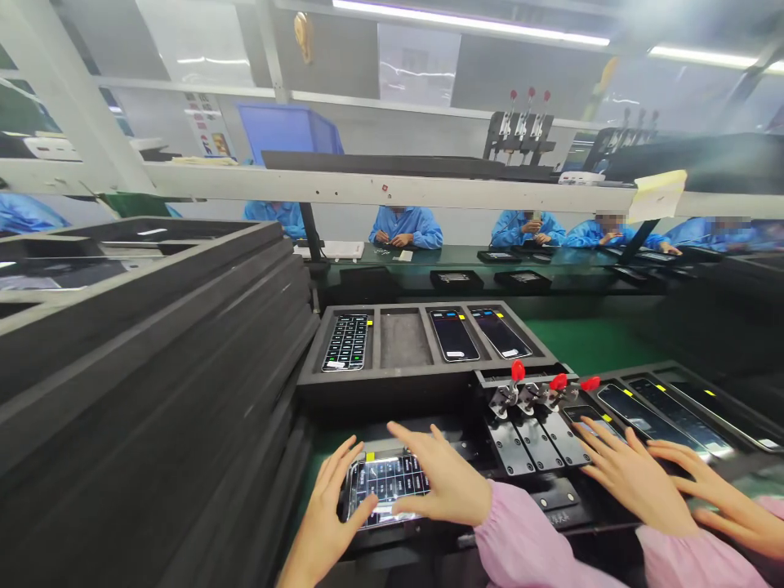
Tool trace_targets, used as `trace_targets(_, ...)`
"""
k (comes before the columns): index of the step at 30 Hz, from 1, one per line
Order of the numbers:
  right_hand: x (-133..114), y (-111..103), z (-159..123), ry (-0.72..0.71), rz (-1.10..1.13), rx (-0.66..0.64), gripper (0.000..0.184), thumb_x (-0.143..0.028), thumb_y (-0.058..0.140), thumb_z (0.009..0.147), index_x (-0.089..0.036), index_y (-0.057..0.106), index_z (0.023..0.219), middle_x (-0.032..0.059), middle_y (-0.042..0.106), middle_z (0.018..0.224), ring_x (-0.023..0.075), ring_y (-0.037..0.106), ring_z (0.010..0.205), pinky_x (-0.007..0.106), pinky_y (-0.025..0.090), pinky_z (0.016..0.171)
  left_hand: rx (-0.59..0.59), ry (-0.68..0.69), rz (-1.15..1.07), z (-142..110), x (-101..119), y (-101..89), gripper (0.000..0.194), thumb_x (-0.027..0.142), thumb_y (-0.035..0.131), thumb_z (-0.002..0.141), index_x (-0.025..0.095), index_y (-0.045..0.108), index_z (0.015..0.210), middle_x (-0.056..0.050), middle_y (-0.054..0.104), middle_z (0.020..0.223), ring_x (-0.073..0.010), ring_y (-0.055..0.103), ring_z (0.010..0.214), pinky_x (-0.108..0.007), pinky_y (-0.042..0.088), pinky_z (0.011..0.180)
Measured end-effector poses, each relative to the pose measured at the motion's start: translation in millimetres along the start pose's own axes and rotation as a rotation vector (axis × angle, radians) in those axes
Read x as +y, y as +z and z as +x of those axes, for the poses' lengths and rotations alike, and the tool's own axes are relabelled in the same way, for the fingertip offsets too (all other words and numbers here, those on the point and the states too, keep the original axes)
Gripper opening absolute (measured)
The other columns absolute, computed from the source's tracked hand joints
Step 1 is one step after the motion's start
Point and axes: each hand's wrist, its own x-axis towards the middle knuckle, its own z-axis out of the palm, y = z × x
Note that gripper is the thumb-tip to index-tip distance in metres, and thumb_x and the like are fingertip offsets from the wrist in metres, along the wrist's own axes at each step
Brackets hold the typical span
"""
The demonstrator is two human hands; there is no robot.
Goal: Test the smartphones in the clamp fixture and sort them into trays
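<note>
A phone [387,483] with a lit grid of squares on its screen lies in a black fixture [465,453] in front of me. My left hand [324,510] grips the phone's left edge, with the thumb on the screen. My right hand [442,483], in a pink sleeve, lies flat over the phone's right half, fingers stretched out to the left. Three red-knobbed toggle clamps [548,385] stand on the fixture just right of my right hand.
Another person's two hands [630,478] in pink sleeves rest on a phone tray [674,412] at right. A black foam tray [422,371] behind the fixture holds three phones and an empty slot. Stacked black trays [153,351] fill the left. People in blue sit beyond the green belt [581,343].
</note>
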Motion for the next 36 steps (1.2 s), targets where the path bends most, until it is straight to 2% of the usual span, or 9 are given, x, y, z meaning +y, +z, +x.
trace_targets(3,15,2,-34,0.232,0.042,0.386,0.048,-0.031,0.036,0.089,-0.025,0.026,0.136,0.007,0.044,0.132,0.0171,0.04,0.123,0.044,0.03,0.105,-0.025,0.09,0.132,-1,17,2.0,0.051,0.04,0.06,0.078,0.029,0.044,0.125,-0.007,0.033,0.141,-0.031,0.031,0.128,-0.054,0.03,0.102)
trace_targets(5,29,14,-56,0.309,-0.001,0.501,0.04,-0.025,0.029,0.091,-0.023,0.034,0.131,0.0065,0.047,0.129,0.0153,0.043,0.12,0.038,0.036,0.102,-0.062,0.171,0.185,-1,28,7.2,0.046,0.042,0.061,0.076,0.03,0.05,0.119,-0.006,0.037,0.139,-0.033,0.033,0.126,-0.06,0.025,0.102)
trace_targets(8,45,34,-76,0.327,-0.109,0.505,0.039,-0.025,0.033,0.09,-0.023,0.037,0.129,0.0055,0.046,0.13,0.0161,0.042,0.121,0.036,0.039,0.101,-0.109,0.252,0.227,0,39,17.8,0.039,0.043,0.06,0.076,0.031,0.054,0.113,-0.005,0.043,0.135,-0.0339,0.037,0.124,-0.064,0.02,0.101)
trace_targets(11,47,44,-79,0.318,-0.201,0.448,0.044,-0.031,0.038,0.09,-0.025,0.034,0.133,0.005,0.036,0.138,0.0186,0.035,0.127,0.038,0.037,0.103,-0.094,0.236,0.25,3,41,24.6,0.037,0.042,0.058,0.078,0.031,0.055,0.113,-0.006,0.046,0.132,-0.033,0.04,0.122,-0.064,0.021,0.101)
trace_targets(17,39,42,-64,0.307,-0.287,0.295,0.045,-0.042,0.039,0.088,-0.036,0.034,0.132,0.0029,0.02,0.146,0.028,0.025,0.131,0.054,0.034,0.099,0.068,0.043,0.236,14,10,18.3,0.032,0.04,0.053,0.083,0.028,0.056,0.112,-0.008,0.051,0.127,-0.0308,0.045,0.118,-0.058,0.028,0.1)
trace_targets(21,39,41,-70,0.285,-0.175,0.433,0.044,-0.037,0.039,0.089,-0.029,0.035,0.132,0.0047,0.02,0.145,0.0238,0.026,0.131,0.043,0.034,0.103,0.028,-0.047,0.058,31,-7,9.5,0.027,0.041,0.047,0.086,0.024,0.06,0.103,-0.006,0.061,0.11,-0.0251,0.055,0.105,-0.043,0.042,0.093)
trace_targets(26,38,36,-87,0.277,-0.047,0.531,0.037,-0.033,0.039,0.089,-0.026,0.042,0.126,0.0059,0.036,0.136,0.0214,0.038,0.124,0.038,0.039,0.1,-0.094,-0.057,-0.143,47,0,4.0,0.027,0.041,0.044,0.088,0.022,0.062,0.08,-0.003,0.066,0.087,-0.0204,0.062,0.085,-0.031,0.048,0.079)
trace_targets(31,35,42,-95,0.227,0.011,0.664,0.028,-0.032,0.041,0.088,-0.026,0.054,0.112,0.0062,0.051,0.122,0.0214,0.049,0.114,0.035,0.046,0.093,-0.103,-0.069,-0.207,46,7,4.1,0.026,0.04,0.045,0.087,0.022,0.061,0.079,-0.004,0.067,0.093,-0.0217,0.062,0.089,-0.032,0.048,0.081)
trace_targets(36,30,43,-97,0.147,0.053,0.729,0.021,-0.026,0.044,0.087,-0.024,0.06,0.102,0.0062,0.057,0.112,0.0203,0.054,0.107,0.034,0.048,0.089,-0.137,-0.025,-0.258,42,9,3.6,0.025,0.036,0.043,0.088,0.022,0.055,0.072,-0.005,0.063,0.108,-0.022,0.059,0.098,-0.032,0.044,0.086)
